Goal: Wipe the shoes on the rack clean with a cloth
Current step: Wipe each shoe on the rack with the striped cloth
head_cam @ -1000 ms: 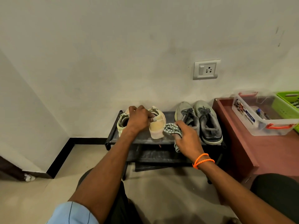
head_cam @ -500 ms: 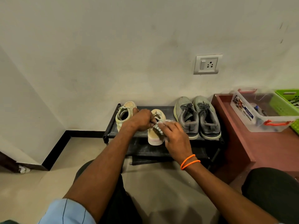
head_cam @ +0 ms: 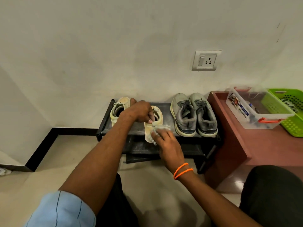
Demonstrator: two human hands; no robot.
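Half a second ago your right hand [head_cam: 165, 141] held the cloth [head_cam: 161, 128] up by the shoe's opening, close to your left hand [head_cam: 139, 112]. Now your right hand has slid nearer to you, toward the end of the cream shoe [head_cam: 151, 128] that points at you, and the cloth has come along with it. A second ago the cloth was over by the grey shoes [head_cam: 193, 114], and the cream shoe stood on its side; now it lies flat with its near end sticking out past the front edge of the rack [head_cam: 167, 110]. Your left hand has stayed on the shoe. Its grip is closed on the shoe's rim, with the fingers curled down into the opening. Your right hand lies over the cloth with the fingers spread and fairly straight, pressing it onto the side of the shoe, so its grip is open. The cloth peeks out past your fingertips. Your right wrist has two orange bands [head_cam: 182, 171]. The other cream shoe [head_cam: 118, 108] sits at the left end of the rack's top shelf, partly behind your left hand. The grey shoes stand side by side at the right end, apart from the cream ones. A red bench [head_cam: 262, 145] stands just beside the rack, with a clear box [head_cam: 255, 108] and a green basket [head_cam: 288, 112] on it.
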